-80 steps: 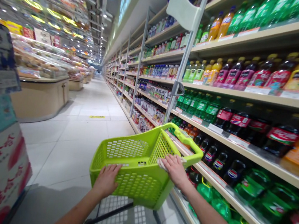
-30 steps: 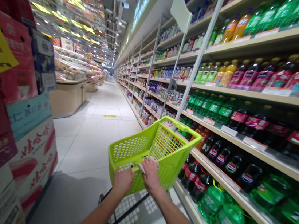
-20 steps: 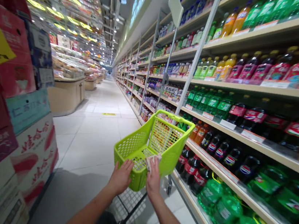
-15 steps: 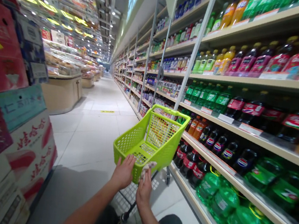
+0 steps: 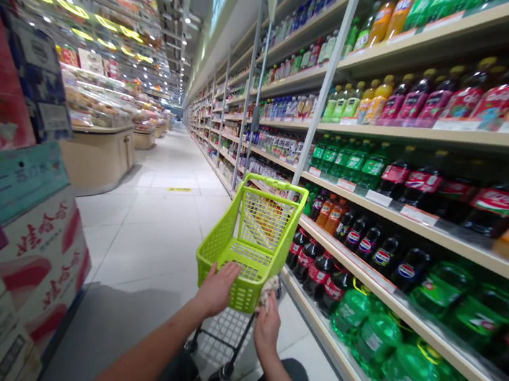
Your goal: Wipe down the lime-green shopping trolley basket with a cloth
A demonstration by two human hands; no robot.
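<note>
A lime-green shopping cart [image 5: 248, 293] with perforated basket walls stands in front of me on a dark wheeled frame. Over the near rim of its basket lies my left hand [image 5: 217, 290], gripping the edge with the fingers reaching inside. At the basket's near right corner, my right hand [image 5: 268, 327] is closed on a pale crumpled cloth [image 5: 268, 289], pressed against the outer side. Part of the cloth is hidden by my fingers. My knees are bent below the cart.
Shelves of soft-drink bottles [image 5: 365, 236] line the right side close to the cart. Stacked drink cartons [image 5: 47, 251] stand at the left. A rounded display counter [image 5: 94, 157] is farther up the tiled aisle [image 5: 151, 227].
The cart has turned slightly, and its far end has shifted left. My right hand and the cloth have moved right along the basket's corner. My left hand stays on the rim.
</note>
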